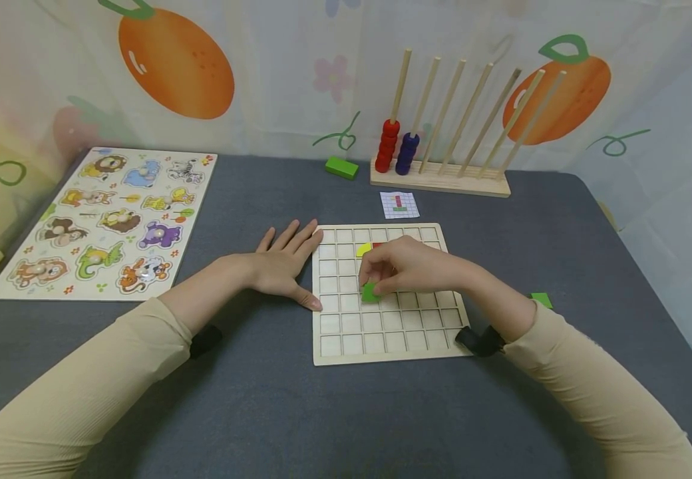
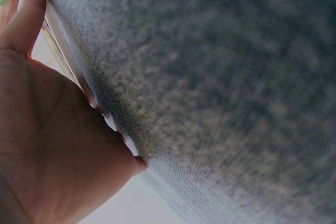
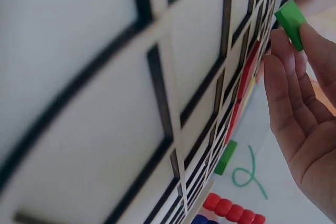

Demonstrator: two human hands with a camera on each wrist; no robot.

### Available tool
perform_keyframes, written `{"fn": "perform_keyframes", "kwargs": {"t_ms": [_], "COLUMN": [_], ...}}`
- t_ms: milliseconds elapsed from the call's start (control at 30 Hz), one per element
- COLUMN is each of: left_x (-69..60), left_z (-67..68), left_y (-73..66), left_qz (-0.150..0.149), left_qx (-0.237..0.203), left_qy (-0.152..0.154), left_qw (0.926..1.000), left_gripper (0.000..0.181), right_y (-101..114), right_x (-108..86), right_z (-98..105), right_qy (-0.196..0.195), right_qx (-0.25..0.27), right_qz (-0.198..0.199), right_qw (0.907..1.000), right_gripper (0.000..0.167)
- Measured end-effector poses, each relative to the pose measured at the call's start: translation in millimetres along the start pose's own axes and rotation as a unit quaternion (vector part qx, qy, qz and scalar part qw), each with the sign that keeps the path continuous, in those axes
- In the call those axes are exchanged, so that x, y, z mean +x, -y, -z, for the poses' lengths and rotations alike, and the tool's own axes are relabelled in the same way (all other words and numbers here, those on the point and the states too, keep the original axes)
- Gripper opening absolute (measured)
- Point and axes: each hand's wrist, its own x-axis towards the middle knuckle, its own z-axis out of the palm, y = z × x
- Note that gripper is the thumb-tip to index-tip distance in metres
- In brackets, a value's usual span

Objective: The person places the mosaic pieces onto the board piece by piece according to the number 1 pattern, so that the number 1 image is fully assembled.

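A pale wooden grid board [image 1: 331,358] lies on the dark table. My left hand [image 1: 280,265] rests spread at its left edge, the thumb touching the rim; in the left wrist view the left hand [image 2: 58,140] lies along the board's side. My right hand [image 1: 408,265] pinches a green piece [image 1: 370,293] between thumb and fingers over the middle left of the grid. The right wrist view shows the right hand [image 3: 310,108] holding the green piece [image 3: 291,23] tilted. A yellow piece [image 1: 363,249] and a red piece [image 1: 376,245], partly hidden by the hand, sit in the upper grid.
Behind the board lie a small pattern card [image 1: 399,205] and a green block [image 1: 342,167]. A bead rack [image 1: 442,179] with red and blue beads stands at the back right. Another green piece [image 1: 541,300] lies right, partly behind my forearm. An animal puzzle [image 1: 106,223] lies left.
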Motion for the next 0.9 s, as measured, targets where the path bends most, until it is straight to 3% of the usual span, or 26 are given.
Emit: {"fn": "perform_keyframes", "kwargs": {"t_ms": [200,900], "left_x": [0.9,1.7], "left_z": [-0.9,-1.5], "left_y": [0.3,0.7], "left_qz": [-0.001,0.000], "left_qx": [-0.001,-0.006], "left_qy": [-0.003,-0.003], "left_qw": [1.0000,1.0000], "left_gripper": [0.129,0.128], "right_y": [1.2,0.1], "right_x": [2.0,6.7], "right_z": [-3.8,-9.0], "right_qy": [0.010,0.017], "right_qx": [-0.009,-0.036], "right_qz": [-0.017,-0.009], "right_qw": [0.9998,0.9991], "right_gripper": [0.014,0.012]}}
